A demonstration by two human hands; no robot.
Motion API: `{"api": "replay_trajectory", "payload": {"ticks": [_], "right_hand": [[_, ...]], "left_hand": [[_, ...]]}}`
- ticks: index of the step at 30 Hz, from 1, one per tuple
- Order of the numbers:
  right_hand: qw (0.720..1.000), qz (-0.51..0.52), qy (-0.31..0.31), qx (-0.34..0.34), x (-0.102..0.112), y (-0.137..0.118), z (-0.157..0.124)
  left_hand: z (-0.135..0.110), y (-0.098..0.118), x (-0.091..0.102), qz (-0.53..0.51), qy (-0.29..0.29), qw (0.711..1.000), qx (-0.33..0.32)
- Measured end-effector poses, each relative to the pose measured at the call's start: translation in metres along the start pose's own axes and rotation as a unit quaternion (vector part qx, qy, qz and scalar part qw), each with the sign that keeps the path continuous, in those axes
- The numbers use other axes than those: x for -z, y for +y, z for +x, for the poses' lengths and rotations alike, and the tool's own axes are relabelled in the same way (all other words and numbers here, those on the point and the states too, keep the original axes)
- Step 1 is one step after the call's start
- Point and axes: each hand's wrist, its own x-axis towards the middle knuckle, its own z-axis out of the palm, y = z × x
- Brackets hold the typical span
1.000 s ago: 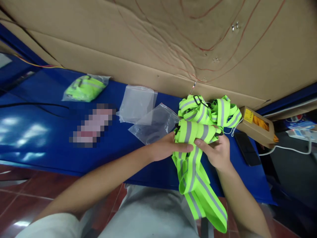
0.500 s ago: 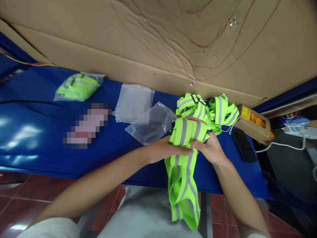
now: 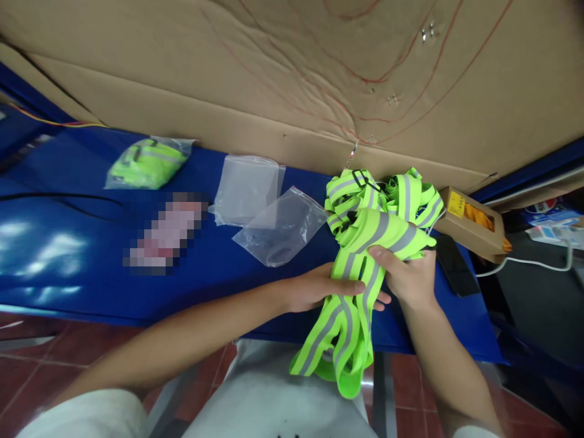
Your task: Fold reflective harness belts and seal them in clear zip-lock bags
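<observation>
A neon-green reflective strap [image 3: 378, 231] with grey stripes is bunched between my hands. My right hand [image 3: 408, 274] grips its folded upper part, thumb on top. My left hand [image 3: 328, 287] is closed round the strap's lower lengths, thumb across the front and fingertips showing behind. Loose loops hang past the table's front edge. Just behind lie more green reflective straps [image 3: 410, 198] in a heap, one with a black buckle. An unsealed-looking clear plastic bag [image 3: 285, 231] lies left of my hands, overlapping a stack of clear bags [image 3: 246, 188].
On the blue table [image 3: 219, 255], a bagged green strap [image 3: 150, 161] lies at the back left, near a blurred-out pinkish item [image 3: 166, 234]. At right are a black phone [image 3: 457, 267], a small cardboard box [image 3: 474, 222] and a white cable [image 3: 524, 261]. A cardboard panel [image 3: 182, 73] stands behind.
My right hand has moved right with the folded strap, turning it aslant. My left hand has shifted slightly right and down along the hanging lengths, whose loops have swung.
</observation>
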Motion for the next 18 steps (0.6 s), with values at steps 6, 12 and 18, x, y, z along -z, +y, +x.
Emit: {"api": "replay_trajectory", "payload": {"ticks": [6,12,18], "right_hand": [[0.975,-0.068,0.033,0.207,-0.008,-0.010,0.006],[0.961,-0.101,0.063,0.251,-0.008,-0.004,0.008],[0.952,-0.136,0.061,0.266,-0.006,-0.002,0.008]], "left_hand": [[-0.002,0.004,-0.003,-0.033,0.056,0.997,-0.042],[-0.005,0.011,-0.010,-0.002,0.071,0.997,-0.040],[-0.006,0.012,0.000,-0.004,0.059,0.998,0.013]]}}
